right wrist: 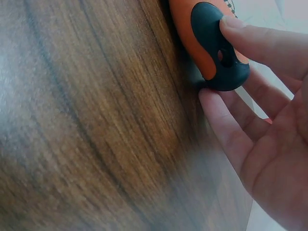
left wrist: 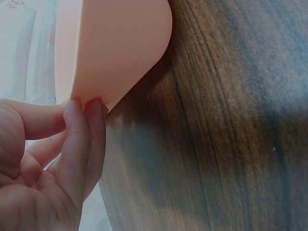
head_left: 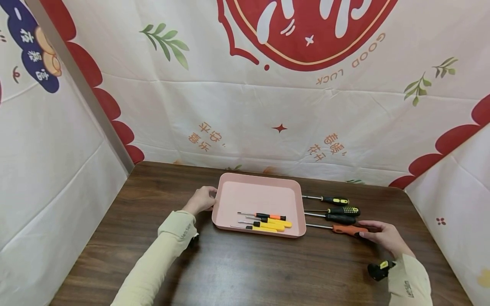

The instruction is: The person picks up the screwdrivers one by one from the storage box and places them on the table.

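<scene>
A shallow pink tray (head_left: 257,178) lies on the table with several small yellow, black and orange screwdrivers along its near side. At its left edge my left hand (head_left: 200,200) pinches the rim; the left wrist view shows those fingertips (left wrist: 74,108) at the corner of the tray (left wrist: 120,43). Right of the tray, my right hand (head_left: 384,238) holds the butt of a large orange and black screwdriver (head_left: 346,230), whose shaft points at the tray. In the right wrist view, digits of the hand (right wrist: 274,125) lie on either side of the handle end (right wrist: 211,43).
Beyond the orange screwdriver, more large screwdrivers (head_left: 340,219) with black and yellow handles lie side by side, one (head_left: 335,200) farther back. Their shafts reach toward the tray's right edge. A printed white cloth (head_left: 245,106) hangs behind the brown wooden table (head_left: 245,272).
</scene>
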A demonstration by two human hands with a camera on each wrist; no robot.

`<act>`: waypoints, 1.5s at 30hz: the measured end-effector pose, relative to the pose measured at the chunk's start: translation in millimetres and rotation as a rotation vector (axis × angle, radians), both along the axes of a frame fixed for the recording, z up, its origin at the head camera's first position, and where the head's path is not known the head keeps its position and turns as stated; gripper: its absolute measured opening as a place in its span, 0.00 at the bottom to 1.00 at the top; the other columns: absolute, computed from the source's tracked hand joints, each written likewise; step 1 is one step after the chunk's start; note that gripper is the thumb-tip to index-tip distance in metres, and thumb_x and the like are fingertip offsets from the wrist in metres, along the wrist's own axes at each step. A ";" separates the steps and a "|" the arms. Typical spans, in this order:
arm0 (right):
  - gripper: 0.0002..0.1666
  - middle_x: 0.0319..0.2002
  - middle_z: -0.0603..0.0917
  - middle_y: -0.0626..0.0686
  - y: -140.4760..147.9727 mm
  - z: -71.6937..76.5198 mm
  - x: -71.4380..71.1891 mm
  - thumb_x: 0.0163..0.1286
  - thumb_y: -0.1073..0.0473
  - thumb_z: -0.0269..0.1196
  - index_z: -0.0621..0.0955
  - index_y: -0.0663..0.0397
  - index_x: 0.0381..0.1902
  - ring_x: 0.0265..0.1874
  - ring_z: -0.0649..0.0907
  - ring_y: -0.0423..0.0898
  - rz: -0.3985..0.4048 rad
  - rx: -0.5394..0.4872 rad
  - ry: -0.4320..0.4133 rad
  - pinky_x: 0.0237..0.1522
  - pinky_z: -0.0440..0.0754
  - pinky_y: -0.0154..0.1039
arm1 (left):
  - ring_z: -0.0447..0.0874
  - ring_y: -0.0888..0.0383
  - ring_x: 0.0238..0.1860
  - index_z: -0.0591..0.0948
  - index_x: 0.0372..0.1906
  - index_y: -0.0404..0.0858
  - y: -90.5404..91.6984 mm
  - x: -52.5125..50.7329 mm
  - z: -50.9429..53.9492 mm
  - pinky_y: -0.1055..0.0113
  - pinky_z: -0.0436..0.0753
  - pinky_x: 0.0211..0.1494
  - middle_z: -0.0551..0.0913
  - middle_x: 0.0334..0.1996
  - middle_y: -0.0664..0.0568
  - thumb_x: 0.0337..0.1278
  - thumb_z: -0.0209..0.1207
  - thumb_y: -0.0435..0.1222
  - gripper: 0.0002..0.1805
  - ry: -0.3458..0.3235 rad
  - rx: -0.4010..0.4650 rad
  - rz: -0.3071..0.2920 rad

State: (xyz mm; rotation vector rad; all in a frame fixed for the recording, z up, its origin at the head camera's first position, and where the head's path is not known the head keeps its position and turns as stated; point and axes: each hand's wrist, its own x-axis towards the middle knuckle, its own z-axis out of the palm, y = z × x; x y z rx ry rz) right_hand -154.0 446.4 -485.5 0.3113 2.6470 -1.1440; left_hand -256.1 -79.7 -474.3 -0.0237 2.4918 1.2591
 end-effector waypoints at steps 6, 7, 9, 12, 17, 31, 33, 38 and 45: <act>0.37 0.53 0.74 0.64 1.9 4.3 0.0 0.53 0.47 0.67 0.73 0.67 0.54 0.39 0.72 0.31 0.007 0.013 0.020 0.37 0.76 0.32 | 0.75 0.59 0.22 0.76 0.51 0.31 0.1 0.0 0.6 0.69 0.81 0.26 0.80 0.26 0.43 0.48 0.51 0.23 0.21 0.003 -0.009 -0.001; 0.37 0.52 0.75 0.63 2.1 6.1 -0.7 0.53 0.47 0.67 0.74 0.67 0.54 0.37 0.72 0.29 0.004 0.022 0.027 0.36 0.76 0.32 | 0.75 0.59 0.22 0.75 0.51 0.31 0.1 -0.1 0.7 0.69 0.81 0.26 0.80 0.26 0.43 0.48 0.51 0.23 0.21 0.004 -0.010 -0.002; 0.36 0.51 0.76 0.62 1.1 11.0 -2.3 0.55 0.47 0.65 0.74 0.67 0.54 0.37 0.73 0.30 -0.003 0.019 0.038 0.38 0.77 0.37 | 0.75 0.59 0.22 0.75 0.51 0.31 0.2 -0.1 0.9 0.69 0.81 0.26 0.80 0.26 0.43 0.48 0.51 0.23 0.20 0.005 -0.012 -0.006; 0.33 0.48 0.79 0.59 -2.4 19.2 -7.8 0.57 0.46 0.64 0.75 0.65 0.53 0.38 0.76 0.36 -0.025 0.042 0.077 0.36 0.78 0.42 | 0.75 0.59 0.21 0.75 0.51 0.30 0.2 0.1 1.5 0.69 0.81 0.26 0.79 0.26 0.43 0.48 0.51 0.23 0.20 0.003 -0.013 -0.009; 0.30 0.48 0.78 0.64 -26.7 38.5 -16.8 0.62 0.50 0.59 0.73 0.67 0.54 0.35 0.78 0.37 0.043 0.102 0.214 0.32 0.80 0.42 | 0.75 0.59 0.21 0.75 0.51 0.31 0.1 -0.1 1.4 0.69 0.81 0.26 0.79 0.25 0.44 0.47 0.51 0.23 0.21 -0.002 -0.025 -0.009; 0.34 0.48 0.74 0.73 -142.3 50.9 -55.0 0.67 0.61 0.53 0.56 0.80 0.62 0.39 0.81 0.60 0.346 -0.106 -0.027 0.35 0.83 0.46 | 0.76 0.59 0.22 0.75 0.51 0.31 0.5 -0.7 0.8 0.69 0.81 0.26 0.81 0.27 0.44 0.47 0.51 0.23 0.21 -0.002 -0.032 -0.011; 0.33 0.47 0.74 0.72 -151.9 45.4 -61.0 0.67 0.62 0.52 0.55 0.79 0.62 0.39 0.81 0.58 0.347 -0.130 -0.099 0.36 0.83 0.46 | 0.77 0.59 0.22 0.75 0.52 0.31 1.1 -0.9 0.3 0.70 0.81 0.26 0.81 0.27 0.44 0.47 0.51 0.23 0.21 -0.004 -0.032 -0.017; 0.26 0.39 0.76 0.66 -166.6 36.2 -72.6 0.64 0.68 0.52 0.62 0.76 0.58 0.33 0.82 0.54 0.283 -0.131 -0.151 0.32 0.83 0.44 | 0.78 0.59 0.23 0.75 0.53 0.31 1.9 -1.2 -0.6 0.70 0.81 0.26 0.81 0.28 0.43 0.48 0.52 0.24 0.21 -0.009 -0.026 -0.030; 0.36 0.39 0.74 0.68 -170.9 29.3 -79.7 0.54 0.76 0.54 0.55 0.73 0.61 0.26 0.81 0.49 0.260 -0.107 -0.161 0.26 0.83 0.43 | 0.78 0.58 0.23 0.74 0.53 0.30 0.2 0.0 2.6 0.69 0.82 0.26 0.81 0.30 0.41 0.48 0.51 0.23 0.22 -0.009 -0.028 -0.012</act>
